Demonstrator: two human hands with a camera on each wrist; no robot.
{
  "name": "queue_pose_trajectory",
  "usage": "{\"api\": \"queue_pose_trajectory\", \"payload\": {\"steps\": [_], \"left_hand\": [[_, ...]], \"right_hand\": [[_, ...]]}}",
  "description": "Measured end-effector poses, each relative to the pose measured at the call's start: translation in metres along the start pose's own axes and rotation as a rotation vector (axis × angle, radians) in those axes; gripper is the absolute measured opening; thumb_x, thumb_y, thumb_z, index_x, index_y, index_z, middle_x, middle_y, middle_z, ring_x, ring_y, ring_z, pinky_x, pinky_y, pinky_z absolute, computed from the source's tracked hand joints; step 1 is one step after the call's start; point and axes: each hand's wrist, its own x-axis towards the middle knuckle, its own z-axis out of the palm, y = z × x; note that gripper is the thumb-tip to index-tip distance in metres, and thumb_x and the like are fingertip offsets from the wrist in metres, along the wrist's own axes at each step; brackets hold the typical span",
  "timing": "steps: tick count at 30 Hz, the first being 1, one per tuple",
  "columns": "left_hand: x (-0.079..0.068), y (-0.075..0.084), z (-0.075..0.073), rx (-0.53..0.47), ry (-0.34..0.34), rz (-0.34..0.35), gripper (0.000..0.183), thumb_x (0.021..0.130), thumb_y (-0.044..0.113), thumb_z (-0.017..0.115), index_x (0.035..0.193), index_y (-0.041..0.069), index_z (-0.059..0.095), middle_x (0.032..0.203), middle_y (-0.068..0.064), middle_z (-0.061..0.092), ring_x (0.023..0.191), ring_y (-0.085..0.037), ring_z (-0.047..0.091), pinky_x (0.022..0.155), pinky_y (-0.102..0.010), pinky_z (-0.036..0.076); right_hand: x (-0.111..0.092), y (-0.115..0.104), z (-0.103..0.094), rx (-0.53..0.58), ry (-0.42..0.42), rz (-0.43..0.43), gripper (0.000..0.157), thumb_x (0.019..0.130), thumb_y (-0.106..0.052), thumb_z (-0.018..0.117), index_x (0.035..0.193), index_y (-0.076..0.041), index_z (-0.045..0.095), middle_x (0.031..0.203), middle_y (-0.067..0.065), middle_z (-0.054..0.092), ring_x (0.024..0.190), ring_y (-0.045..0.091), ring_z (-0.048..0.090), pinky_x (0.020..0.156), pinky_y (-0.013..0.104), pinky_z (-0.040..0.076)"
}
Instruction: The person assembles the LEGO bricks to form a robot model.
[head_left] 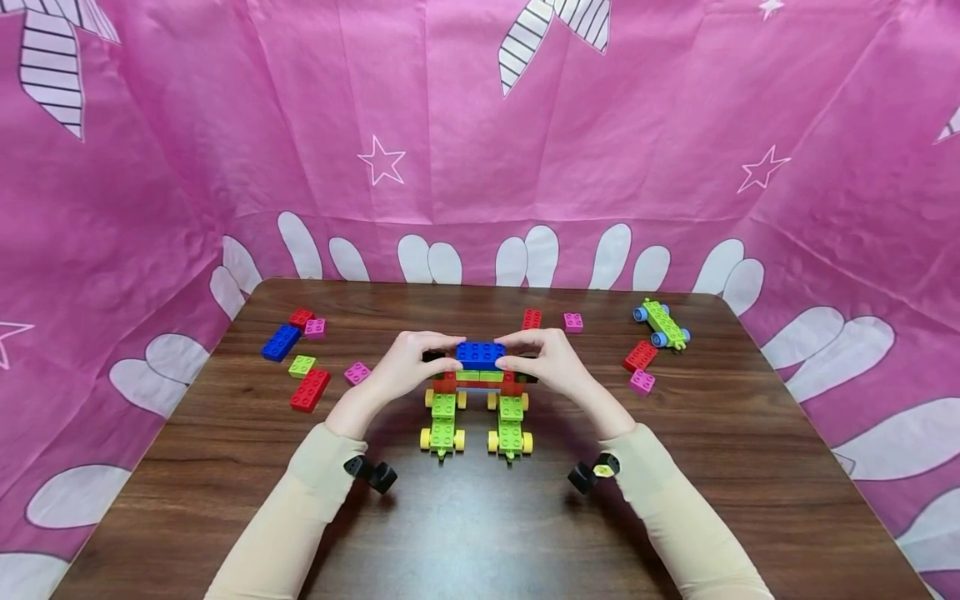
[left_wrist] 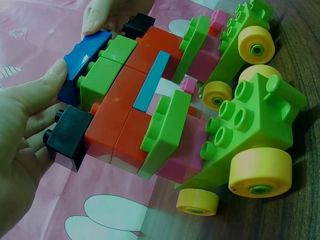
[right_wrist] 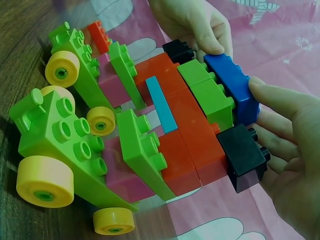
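A blue building brick (head_left: 480,356) is pinched at its ends by my left hand (head_left: 408,362) and right hand (head_left: 553,364). It sits at the top of a built figure, over two green bricks (left_wrist: 102,75); green studs show between them in the wrist views. Below are stacked red bricks (right_wrist: 185,132) with a light blue strip (right_wrist: 161,105). Black bricks (left_wrist: 68,135) jut out at both sides, close under my fingers. The figure stands on two green wheeled bases (head_left: 442,435) with yellow wheels (right_wrist: 45,181), pink and green bricks above them.
On the wooden table (head_left: 480,533), loose bricks lie at left, among them a blue one (head_left: 281,342) and a red one (head_left: 310,390). A green car base with blue wheels (head_left: 663,325) is at far right, near a red brick (head_left: 640,356). Pink cloth (head_left: 465,108) hangs behind.
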Motion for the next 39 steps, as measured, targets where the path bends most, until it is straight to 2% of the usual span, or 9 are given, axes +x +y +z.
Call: {"api": "queue_pose_trajectory", "payload": {"steps": [11,17,22,29,39], "left_hand": [[-0.001,-0.0029,0.0008,-0.009,0.004,0.036,0.039,0.086,0.017,0.072,0.121,0.001,0.066,0.117,-0.015,0.068,0.109,-0.029,0.065,0.093,-0.044,0.051],[-0.0006,-0.0046,0.0005,-0.008,0.004,0.055,0.039,0.085,0.016,0.072,0.12,0.001,0.067,0.116,-0.014,0.069,0.108,-0.027,0.065,0.092,-0.042,0.052],[0.0005,-0.0049,-0.0004,-0.006,-0.004,0.054,0.039,0.085,0.016,0.073,0.119,-0.002,0.066,0.115,-0.015,0.069,0.108,-0.028,0.065,0.092,-0.043,0.052],[0.0007,-0.0029,-0.003,0.031,-0.018,0.062,0.038,0.085,0.016,0.073,0.12,0.0,0.067,0.116,-0.014,0.069,0.108,-0.026,0.065,0.091,-0.041,0.053],[0.0015,-0.0051,-0.0035,0.007,-0.035,0.069,0.038,0.085,0.015,0.074,0.119,0.0,0.067,0.113,-0.014,0.07,0.103,-0.031,0.066,0.088,-0.041,0.054]], "right_hand": [[-0.0007,0.0015,0.0005,0.009,0.004,-0.01,0.035,0.082,-0.024,0.078,0.11,-0.003,0.072,0.1,0.013,0.073,0.084,0.018,0.069,0.071,0.03,0.059],[0.0002,0.0007,0.0005,0.032,-0.001,0.035,0.034,0.081,-0.018,0.078,0.11,-0.002,0.072,0.1,0.014,0.072,0.085,0.021,0.069,0.072,0.03,0.058],[0.0016,0.0,0.0015,0.009,-0.002,0.066,0.033,0.082,-0.013,0.077,0.111,0.0,0.071,0.102,0.016,0.072,0.087,0.024,0.068,0.072,0.027,0.057],[0.0022,-0.0013,0.0014,-0.021,-0.024,0.078,0.032,0.083,-0.005,0.074,0.113,0.006,0.068,0.101,0.02,0.071,0.086,0.027,0.067,0.07,0.026,0.057],[0.0017,-0.0005,-0.0007,0.035,-0.049,0.067,0.033,0.082,-0.018,0.077,0.11,-0.002,0.072,0.098,0.015,0.072,0.08,0.021,0.067,0.069,0.029,0.058]]}}
